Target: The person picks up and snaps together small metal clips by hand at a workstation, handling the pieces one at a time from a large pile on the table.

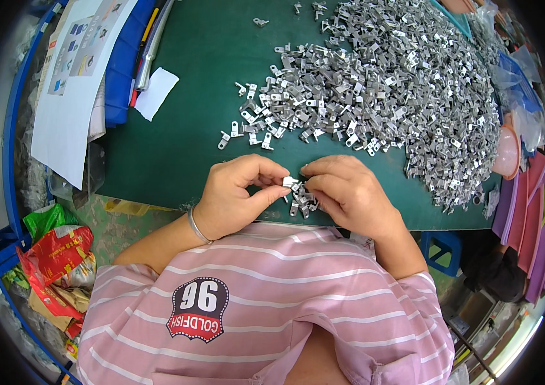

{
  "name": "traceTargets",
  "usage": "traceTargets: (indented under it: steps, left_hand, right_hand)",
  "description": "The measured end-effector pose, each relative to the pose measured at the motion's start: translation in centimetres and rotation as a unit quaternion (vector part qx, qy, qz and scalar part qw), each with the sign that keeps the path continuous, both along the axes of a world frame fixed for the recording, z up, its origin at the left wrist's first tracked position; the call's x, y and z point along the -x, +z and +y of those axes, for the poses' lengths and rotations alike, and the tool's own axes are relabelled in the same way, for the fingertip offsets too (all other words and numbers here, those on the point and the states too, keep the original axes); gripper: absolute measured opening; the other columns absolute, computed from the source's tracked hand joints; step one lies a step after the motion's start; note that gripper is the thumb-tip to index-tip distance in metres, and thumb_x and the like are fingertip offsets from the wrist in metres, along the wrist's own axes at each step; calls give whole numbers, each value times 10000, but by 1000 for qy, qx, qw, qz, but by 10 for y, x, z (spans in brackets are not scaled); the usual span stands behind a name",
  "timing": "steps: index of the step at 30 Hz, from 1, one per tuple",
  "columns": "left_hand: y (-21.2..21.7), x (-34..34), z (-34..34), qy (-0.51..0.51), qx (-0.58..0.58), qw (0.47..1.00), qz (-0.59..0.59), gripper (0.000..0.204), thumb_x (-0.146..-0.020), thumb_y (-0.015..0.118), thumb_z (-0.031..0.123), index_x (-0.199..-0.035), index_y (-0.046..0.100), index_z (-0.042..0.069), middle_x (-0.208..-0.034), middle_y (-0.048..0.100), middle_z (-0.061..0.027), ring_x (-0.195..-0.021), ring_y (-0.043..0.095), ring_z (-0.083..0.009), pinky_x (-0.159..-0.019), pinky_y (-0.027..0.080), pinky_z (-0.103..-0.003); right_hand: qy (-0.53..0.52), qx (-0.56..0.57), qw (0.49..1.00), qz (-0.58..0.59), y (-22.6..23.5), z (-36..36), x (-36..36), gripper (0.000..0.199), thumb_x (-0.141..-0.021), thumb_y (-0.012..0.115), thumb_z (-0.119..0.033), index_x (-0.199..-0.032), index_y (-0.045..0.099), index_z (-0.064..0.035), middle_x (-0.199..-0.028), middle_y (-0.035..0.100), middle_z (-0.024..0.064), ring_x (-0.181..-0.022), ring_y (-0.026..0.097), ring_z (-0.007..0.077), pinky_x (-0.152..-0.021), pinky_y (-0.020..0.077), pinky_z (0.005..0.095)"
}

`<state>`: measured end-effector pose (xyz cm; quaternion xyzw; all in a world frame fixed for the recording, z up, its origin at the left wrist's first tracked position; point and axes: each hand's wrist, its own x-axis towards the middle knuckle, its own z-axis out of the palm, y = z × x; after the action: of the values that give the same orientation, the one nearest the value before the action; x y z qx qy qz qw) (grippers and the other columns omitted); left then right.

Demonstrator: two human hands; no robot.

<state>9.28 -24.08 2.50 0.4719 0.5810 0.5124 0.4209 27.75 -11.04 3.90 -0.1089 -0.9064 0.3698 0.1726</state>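
The left hand (pixel 234 196) and right hand (pixel 349 192) met fingertip to fingertip, pinching a cluster of small bent silver metal brackets (pixel 298 192) at the green table mat's (pixel 182 128) near edge. With both grips closed tight, working one piece at a time looked wisest, the big heap of loose brackets (pixel 400 83) lying at one o'clock.

Green table (pixel 189 96) here, with a big heap of small metal brackets (pixel 400 83) spread toward its far right corner. White paper scrap (pixel 155 93) and printed sheets (pixel 73 77) along the left edge.

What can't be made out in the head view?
- Small metal part pinched between left hand and right hand: fingertips cover most of it, shape unclear.
- Parts under the right palm: hidden, count unknown.
- Single pieces in the pile: too small to tell apart.
- Pink bowl: contents blurred at the fisheye rim.
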Motion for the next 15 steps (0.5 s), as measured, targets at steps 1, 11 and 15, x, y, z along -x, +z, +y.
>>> traceTargets:
  steps: [1, 11, 15]
  left_hand:
    - [1, 1, 0, -14, -3, 1000, 27, 187, -765, 720, -41, -939, 662, -4, -865, 660, -76, -751, 639, -115, -671, 520, -230]
    - [0, 12, 15, -16, -71, 962, 264, 244, -749, 705, -17, -988, 661, 10, -884, 597, -91, -708, 598, -217, -606, 487, -296]
    - [-8, 16, 23, 13, -83, 926, 369, 243, -722, 697, -47, -950, 631, 3, -891, 554, -105, -746, 588, -275, -648, 491, -335]
  right_hand:
    - [8, 20, 1000, 5, 0, -2, 0, 162, -721, 685, 38, -871, 654, -15, -933, 671, 112, -868, 641, 281, -730, 504, 344]
    - [-122, -167, 978, -16, -13, 7, 26, 283, -642, 620, 35, -910, 644, -50, -838, 576, 75, -778, 561, 265, -673, 460, 366]
    - [-133, -233, 962, -52, -19, 7, 35, 219, -699, 589, -41, -912, 636, -58, -830, 530, 53, -790, 530, 239, -664, 425, 348]
